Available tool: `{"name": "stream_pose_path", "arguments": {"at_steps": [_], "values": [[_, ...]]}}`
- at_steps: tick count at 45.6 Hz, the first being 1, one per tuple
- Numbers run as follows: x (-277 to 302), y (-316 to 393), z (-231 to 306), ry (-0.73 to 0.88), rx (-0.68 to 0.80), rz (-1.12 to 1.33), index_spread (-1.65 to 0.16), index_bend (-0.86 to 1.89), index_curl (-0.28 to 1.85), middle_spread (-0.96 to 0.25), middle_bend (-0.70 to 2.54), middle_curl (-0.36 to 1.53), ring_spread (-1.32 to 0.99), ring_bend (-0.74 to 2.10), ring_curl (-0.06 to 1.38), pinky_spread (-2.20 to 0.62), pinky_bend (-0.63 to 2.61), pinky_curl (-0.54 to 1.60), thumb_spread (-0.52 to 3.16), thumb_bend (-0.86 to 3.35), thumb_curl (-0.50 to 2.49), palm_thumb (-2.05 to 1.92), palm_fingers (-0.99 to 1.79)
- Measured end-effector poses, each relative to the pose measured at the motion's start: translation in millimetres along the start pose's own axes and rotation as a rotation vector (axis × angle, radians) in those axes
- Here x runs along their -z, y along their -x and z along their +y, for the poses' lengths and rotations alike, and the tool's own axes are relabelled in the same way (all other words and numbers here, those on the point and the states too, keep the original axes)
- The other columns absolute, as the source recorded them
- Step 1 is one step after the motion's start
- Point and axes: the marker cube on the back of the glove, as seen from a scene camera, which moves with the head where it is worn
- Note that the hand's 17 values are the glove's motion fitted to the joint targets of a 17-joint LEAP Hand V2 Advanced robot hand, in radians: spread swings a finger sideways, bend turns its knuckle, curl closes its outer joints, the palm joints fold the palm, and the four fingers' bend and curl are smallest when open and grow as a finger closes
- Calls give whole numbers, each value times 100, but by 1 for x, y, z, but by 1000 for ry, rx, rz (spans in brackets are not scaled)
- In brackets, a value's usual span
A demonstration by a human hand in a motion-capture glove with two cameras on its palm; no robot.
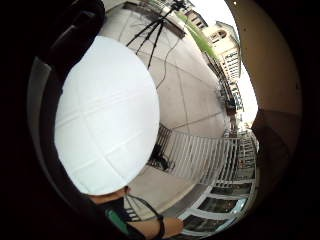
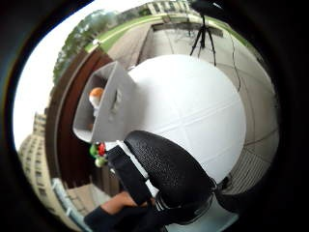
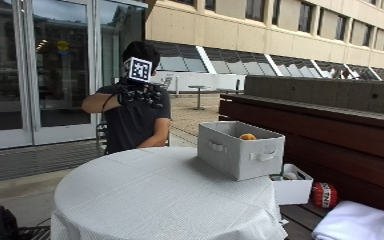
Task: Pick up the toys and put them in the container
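Container (image 3: 240, 149): grey fabric bin with cut-out side handles, upright on the round table, near the table edge on the side of the wooden bench. All places below are given relative to this bin.
Toy (image 3: 247, 136): one orange, rounded item lies inside the bin, against the far wall, showing just above the rim. The thumb-side palm view shows the same orange item within the bin's open top.
Small box (image 3: 292, 188): white, just beside the bin and lower, on the bench past the table edge; it holds small objects, among them red and green pieces, too small to identify.
Table (image 3: 159, 195): round, covered with a white cloth; it bears the bin.
Right hand (image 3: 139, 93): gloved, raised at chest height in front of the seated person, well apart from the bin and on the table's far side. Whether its fingers are straight or curled cannot be told; nothing is seen in it.
Red item (image 3: 324, 194): on the bench, beyond the small box from the bin.
White cloth bundle (image 3: 362, 222): on the bench, beyond the red item.
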Motion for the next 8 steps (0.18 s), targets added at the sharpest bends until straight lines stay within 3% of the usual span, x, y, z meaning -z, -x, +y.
{"name": "stream_pose_path", "arguments": {"at_steps": [5,8], "values": [[-4,-2,5,28,-27,6,-31,13,23,-7,31,47,-26,50,26,-10,91,34,103,-10,11,-15,-4],[1,6,14,165,-197,-2,-31,13,23,-7,31,47,-26,49,26,-10,91,34,103,-10,11,-15,-4]]}}
